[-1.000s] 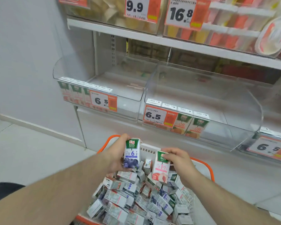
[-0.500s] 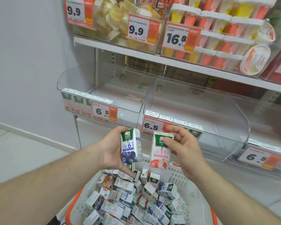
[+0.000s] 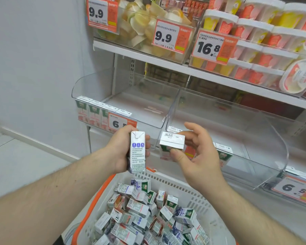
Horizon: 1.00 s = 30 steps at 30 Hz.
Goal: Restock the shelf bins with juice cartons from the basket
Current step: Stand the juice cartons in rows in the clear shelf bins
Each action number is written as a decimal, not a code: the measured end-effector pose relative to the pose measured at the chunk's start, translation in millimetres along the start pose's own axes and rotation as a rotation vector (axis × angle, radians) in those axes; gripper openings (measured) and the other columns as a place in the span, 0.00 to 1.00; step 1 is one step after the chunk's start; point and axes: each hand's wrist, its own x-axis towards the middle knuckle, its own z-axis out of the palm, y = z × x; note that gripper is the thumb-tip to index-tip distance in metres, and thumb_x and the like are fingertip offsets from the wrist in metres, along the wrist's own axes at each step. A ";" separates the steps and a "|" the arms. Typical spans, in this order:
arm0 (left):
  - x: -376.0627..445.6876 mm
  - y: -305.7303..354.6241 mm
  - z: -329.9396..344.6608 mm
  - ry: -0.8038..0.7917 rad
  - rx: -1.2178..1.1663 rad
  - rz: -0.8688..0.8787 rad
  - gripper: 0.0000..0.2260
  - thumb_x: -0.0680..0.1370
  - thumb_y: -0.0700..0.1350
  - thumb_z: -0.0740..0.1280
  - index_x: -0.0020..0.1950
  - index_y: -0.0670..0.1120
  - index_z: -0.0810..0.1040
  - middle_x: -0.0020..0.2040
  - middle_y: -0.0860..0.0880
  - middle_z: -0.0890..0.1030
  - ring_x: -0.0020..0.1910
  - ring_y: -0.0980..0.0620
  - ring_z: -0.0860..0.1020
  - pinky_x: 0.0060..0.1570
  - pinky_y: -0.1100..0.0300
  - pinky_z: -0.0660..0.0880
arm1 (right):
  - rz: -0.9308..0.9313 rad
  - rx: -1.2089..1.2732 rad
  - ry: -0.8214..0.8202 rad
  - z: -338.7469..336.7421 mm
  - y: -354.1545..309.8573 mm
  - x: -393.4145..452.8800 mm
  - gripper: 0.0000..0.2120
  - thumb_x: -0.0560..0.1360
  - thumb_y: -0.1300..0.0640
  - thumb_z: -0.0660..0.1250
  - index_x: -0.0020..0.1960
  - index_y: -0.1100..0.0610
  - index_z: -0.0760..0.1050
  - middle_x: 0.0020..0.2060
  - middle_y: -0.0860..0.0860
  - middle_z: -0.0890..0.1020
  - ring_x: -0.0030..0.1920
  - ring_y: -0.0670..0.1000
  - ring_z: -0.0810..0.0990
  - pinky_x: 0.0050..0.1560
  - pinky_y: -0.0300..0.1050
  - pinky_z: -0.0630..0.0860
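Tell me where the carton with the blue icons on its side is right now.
In the head view, the carton with blue icons stands upright in the left hand, centre-left, above the basket's far rim and beside the right hand's carton.

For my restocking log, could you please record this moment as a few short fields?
left hand: grips an upright juice carton, back panel to camera
right hand: pinches a second carton, top toward camera
basket: white with orange rim, holds many loose cartons
left bin: clear, cartons lined along its front
middle bin: clear, few cartons at front
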 end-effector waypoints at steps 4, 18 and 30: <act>-0.7 12.6 -11.7 0.062 0.303 0.166 0.10 0.76 0.39 0.60 0.50 0.43 0.81 0.38 0.44 0.85 0.30 0.46 0.77 0.35 0.59 0.74 | 0.001 0.013 0.018 7.6 -5.3 16.8 0.29 0.72 0.62 0.75 0.60 0.36 0.67 0.52 0.42 0.82 0.54 0.42 0.78 0.50 0.33 0.73; 9.9 21.7 -43.0 -0.177 0.707 0.571 0.12 0.76 0.54 0.68 0.59 0.59 0.80 0.53 0.52 0.85 0.55 0.53 0.82 0.61 0.46 0.75 | 0.103 -0.016 -0.312 40.9 -35.4 82.7 0.17 0.67 0.53 0.73 0.55 0.45 0.76 0.53 0.50 0.81 0.49 0.48 0.80 0.55 0.50 0.78; 49.8 28.8 -73.3 0.459 0.282 0.304 0.21 0.71 0.57 0.70 0.56 0.43 0.75 0.43 0.49 0.84 0.37 0.51 0.82 0.35 0.61 0.75 | 0.023 -0.649 -0.278 82.7 -39.6 175.7 0.13 0.73 0.56 0.70 0.57 0.56 0.74 0.55 0.54 0.75 0.49 0.53 0.74 0.44 0.42 0.68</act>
